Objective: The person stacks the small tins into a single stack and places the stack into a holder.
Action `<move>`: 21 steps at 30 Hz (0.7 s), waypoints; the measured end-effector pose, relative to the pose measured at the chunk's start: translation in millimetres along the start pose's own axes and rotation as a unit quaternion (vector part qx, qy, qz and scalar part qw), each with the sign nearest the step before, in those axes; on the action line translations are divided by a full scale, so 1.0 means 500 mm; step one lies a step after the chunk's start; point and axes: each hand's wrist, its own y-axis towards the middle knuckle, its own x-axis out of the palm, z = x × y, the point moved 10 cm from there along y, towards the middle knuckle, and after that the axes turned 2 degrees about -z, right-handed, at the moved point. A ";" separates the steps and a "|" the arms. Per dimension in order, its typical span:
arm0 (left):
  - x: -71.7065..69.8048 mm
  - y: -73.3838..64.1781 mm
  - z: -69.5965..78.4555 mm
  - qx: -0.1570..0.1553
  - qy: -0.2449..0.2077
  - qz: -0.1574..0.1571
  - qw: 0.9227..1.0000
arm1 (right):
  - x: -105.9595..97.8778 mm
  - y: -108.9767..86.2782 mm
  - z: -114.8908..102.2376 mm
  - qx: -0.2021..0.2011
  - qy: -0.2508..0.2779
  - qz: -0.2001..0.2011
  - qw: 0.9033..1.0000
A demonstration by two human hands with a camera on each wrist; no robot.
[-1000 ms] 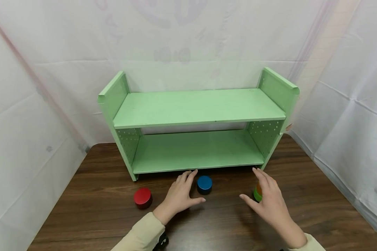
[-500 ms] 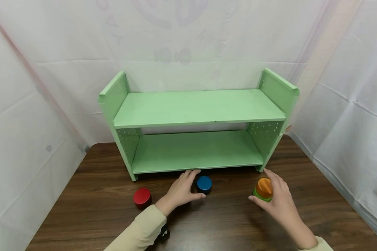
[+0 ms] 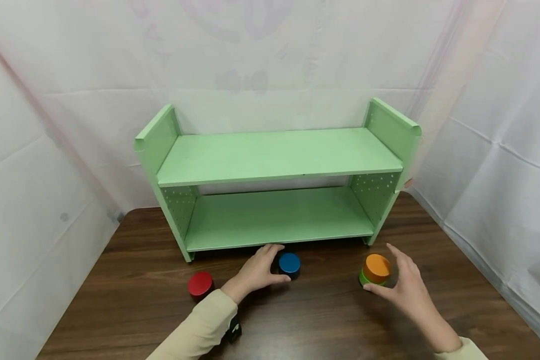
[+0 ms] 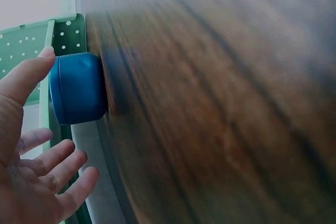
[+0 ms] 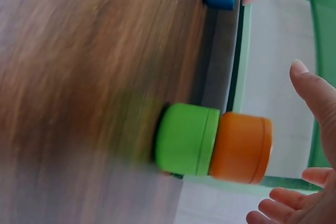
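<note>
A small round blue tin [image 3: 290, 263] with a lid stands on the table, and my left hand [image 3: 257, 270] is spread beside it on its left, thumb apart from the fingers. In the left wrist view the blue tin [image 4: 80, 88] lies between thumb and fingers, not gripped. On the right, an orange tin [image 3: 377, 267] is stacked on a green tin [image 3: 364, 280]. My right hand [image 3: 409, 287] curves loosely around the right side of this stack. The right wrist view has the orange tin [image 5: 241, 148] and green tin [image 5: 186, 139] apart from the fingers.
A red tin [image 3: 200, 285] stands on the dark wooden table [image 3: 324, 320], left of my left hand. Behind the tins rises a light green two-tier shelf [image 3: 279, 155]. A small black object [image 3: 234, 328] sits under my left sleeve. White sheeting [image 3: 270, 60] hangs around the table.
My right hand has moved right, away from the front of the orange and green stack, which now shows fully. The left hand has hardly moved. The head view has shifted slightly.
</note>
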 end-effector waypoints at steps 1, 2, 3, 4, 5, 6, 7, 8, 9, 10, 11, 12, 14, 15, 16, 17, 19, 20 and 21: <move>0.001 0.001 -0.001 0.000 -0.002 -0.001 1.000 | 0.002 0.000 0.006 0.007 0.003 -0.007 1.000; 0.001 0.002 -0.001 -0.001 -0.005 -0.003 1.000 | 0.004 0.001 0.013 0.015 0.006 -0.014 1.000; 0.002 0.003 -0.002 -0.001 -0.007 -0.004 1.000 | 0.006 0.001 0.020 0.022 0.010 -0.022 0.999; 0.004 0.004 -0.002 -0.001 -0.010 -0.006 1.000 | 0.009 0.001 0.027 0.028 0.013 -0.028 0.999; 0.006 0.004 -0.002 -0.001 -0.012 -0.007 1.000 | 0.011 0.000 0.034 0.034 0.015 -0.033 0.999; 0.007 0.004 -0.002 -0.001 -0.014 -0.009 1.000 | 0.013 -0.001 0.039 0.037 0.017 -0.037 0.998; 0.008 0.005 -0.002 -0.002 -0.017 -0.010 1.000 | 0.016 -0.001 0.045 0.040 0.018 -0.042 0.998; 0.010 0.006 -0.003 -0.003 -0.019 -0.010 1.000 | 0.019 -0.001 0.050 0.042 0.019 -0.047 0.998; 0.010 0.007 -0.003 -0.003 -0.020 -0.010 1.000 | 0.022 -0.002 0.054 0.042 0.019 -0.051 0.998; 0.011 0.007 -0.003 -0.003 -0.024 -0.009 1.000 | 0.025 -0.002 0.058 0.041 0.018 -0.055 0.998; 0.011 0.008 -0.002 -0.004 -0.027 -0.010 1.000 | 0.028 -0.003 0.061 0.040 0.016 -0.059 0.997; 0.012 0.009 -0.002 -0.004 -0.030 -0.011 0.999 | 0.031 -0.004 0.065 0.040 0.015 -0.065 0.997; 0.014 0.011 -0.001 -0.005 -0.035 -0.014 0.999 | 0.036 -0.006 0.072 0.040 0.015 -0.075 0.996; 0.015 0.012 -0.001 -0.006 -0.037 -0.016 0.999 | 0.039 -0.006 0.077 0.043 0.016 -0.082 0.996; 0.016 0.013 -0.002 -0.008 -0.041 -0.018 0.999 | 0.041 -0.007 0.081 0.046 0.014 -0.088 0.995; 0.018 0.014 -0.003 -0.010 -0.045 -0.021 0.999 | 0.044 -0.007 0.085 0.049 0.013 -0.094 0.994; 0.020 0.014 -0.008 -0.013 -0.058 -0.024 0.998 | 0.048 -0.007 0.090 0.053 0.016 -0.100 0.993; 0.021 0.014 -0.011 -0.015 -0.064 -0.025 0.998 | 0.051 -0.006 0.093 0.055 0.016 -0.102 0.993; 0.021 0.013 -0.014 -0.017 -0.070 -0.026 0.997 | 0.055 -0.005 0.094 0.055 0.015 -0.104 0.993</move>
